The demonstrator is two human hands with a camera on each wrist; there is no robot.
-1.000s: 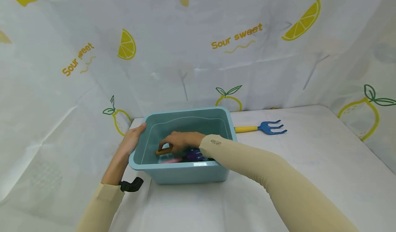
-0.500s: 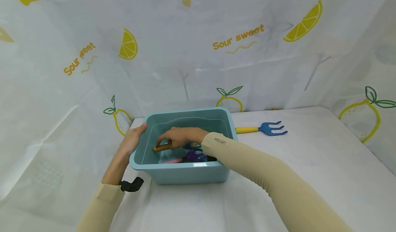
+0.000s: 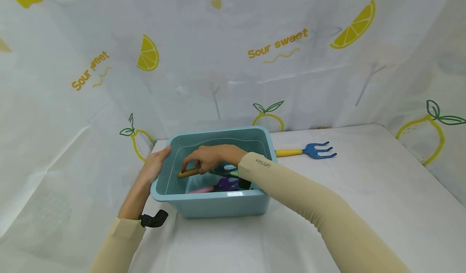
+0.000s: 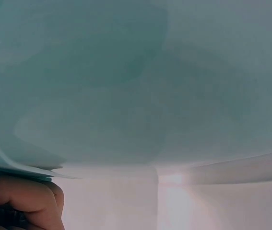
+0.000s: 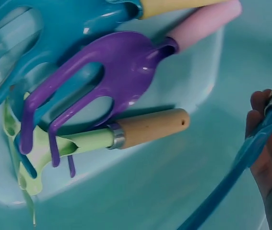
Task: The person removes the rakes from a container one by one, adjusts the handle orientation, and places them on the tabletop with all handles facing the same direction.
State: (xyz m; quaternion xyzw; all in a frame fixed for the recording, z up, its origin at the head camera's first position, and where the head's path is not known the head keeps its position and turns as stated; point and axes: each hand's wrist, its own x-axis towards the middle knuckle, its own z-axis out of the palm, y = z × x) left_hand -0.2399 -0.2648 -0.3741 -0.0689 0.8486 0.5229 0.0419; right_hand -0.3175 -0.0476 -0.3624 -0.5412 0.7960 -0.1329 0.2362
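One white table (image 3: 225,244) carries one pale-blue bin (image 3: 222,207). Inside, near to far, lie three loose tools: one blue fork (image 5: 76,26), one purple fork (image 5: 128,64), one green trowel-like tool (image 5: 96,138). The left hand (image 3: 154,166) grips the bin's left rim. The right hand (image 3: 211,157) pinches one wooden-handled tool (image 3: 188,173) inside the bin. Farther right lies one yellow-handled fork (image 3: 307,151).

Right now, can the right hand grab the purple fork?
Probably not yet: the right hand holds a blue tool. Otherwise, nothing seems to cover the pink handle of the purple fork.
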